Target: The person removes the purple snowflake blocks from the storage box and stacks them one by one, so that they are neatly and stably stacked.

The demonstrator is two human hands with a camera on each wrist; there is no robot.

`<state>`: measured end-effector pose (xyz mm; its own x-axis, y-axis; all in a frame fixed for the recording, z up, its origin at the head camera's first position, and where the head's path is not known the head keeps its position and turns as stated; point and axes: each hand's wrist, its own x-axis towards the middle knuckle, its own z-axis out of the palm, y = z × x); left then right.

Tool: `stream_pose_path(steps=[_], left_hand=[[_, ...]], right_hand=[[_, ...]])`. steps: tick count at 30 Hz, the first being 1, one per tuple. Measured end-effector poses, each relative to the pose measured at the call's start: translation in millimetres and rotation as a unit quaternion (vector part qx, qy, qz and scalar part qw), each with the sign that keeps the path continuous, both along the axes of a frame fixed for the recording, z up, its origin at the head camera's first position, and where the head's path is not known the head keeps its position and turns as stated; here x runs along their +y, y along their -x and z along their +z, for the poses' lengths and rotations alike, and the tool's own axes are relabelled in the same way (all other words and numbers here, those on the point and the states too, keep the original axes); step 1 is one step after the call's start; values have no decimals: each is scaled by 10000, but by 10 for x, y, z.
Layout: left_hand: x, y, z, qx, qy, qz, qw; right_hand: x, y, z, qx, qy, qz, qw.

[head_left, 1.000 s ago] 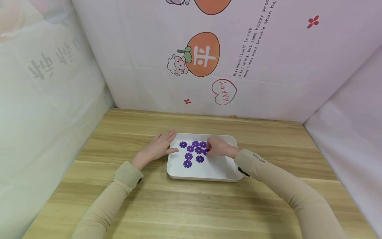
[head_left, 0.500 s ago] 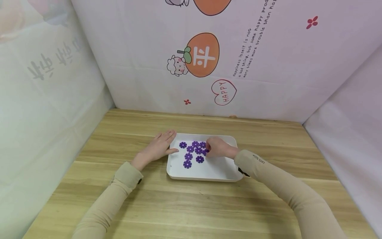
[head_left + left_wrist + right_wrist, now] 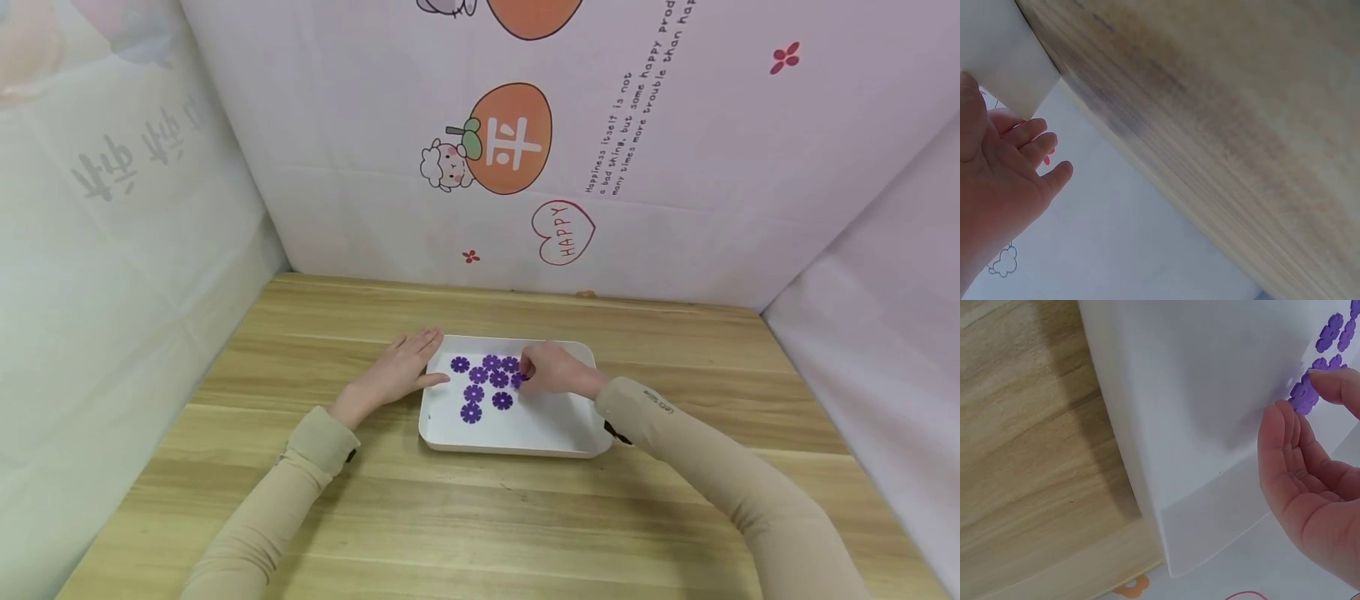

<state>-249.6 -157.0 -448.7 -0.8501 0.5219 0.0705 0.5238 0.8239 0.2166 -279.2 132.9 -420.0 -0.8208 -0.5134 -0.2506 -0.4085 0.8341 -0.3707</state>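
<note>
Right hand (image 3: pixel 552 368) slightly rightward, purple discs (image 3: pixel 499 379) alongside (white tray (image 3: pixel 536 432) beneath).

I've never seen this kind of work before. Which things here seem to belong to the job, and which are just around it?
Seems part of the job:
purple notched discs, one at the fingertips of the right grip
white tray holding them, with the left grip at its left end

Likely just surroundings:
wooden tabletop
printed backdrop with orange and sheep pictures
</note>
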Motion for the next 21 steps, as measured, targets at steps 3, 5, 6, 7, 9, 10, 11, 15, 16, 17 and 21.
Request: stream_pose_path(steps=[3,5,6,7,9,10,11,15,16,17,21], left_hand=[[-3,6,-16,-2,3,-18,10000],[-3,10,-24,-24,17,-13,10000],[-4,10,-26,-21,17,-11,10000],[-4,10,-27,-24,17,-10,10000],[-1,5,-23,-12,8,-9,10000],[0,2,-19,-11,2,-12,10000],[2,1,-18,-3,-10,-18,10000],[5,1,-15,22,-29,-26,10000],[4,1,-11,20,-31,-28,10000],[3,0,-9,21,-30,-28,10000],[1,-2,1,6,-25,-27,10000]], right_hand=[[36,0,21,-30,8,-51,10000],[63,-4,43,-21,11,-62,10000],[77,-9,54,3,4,-57,10000],[91,-13,65,33,13,-50,10000],[121,-25,90,86,26,-33,10000],[137,-31,101,112,36,-27,9999],[154,-38,112,154,38,-7,9999],[219,-59,151,199,130,-54,9997],[237,-61,160,212,145,-70,9996],[256,-62,165,215,181,-77,9996],[330,-68,208,206,304,-155,9992]])
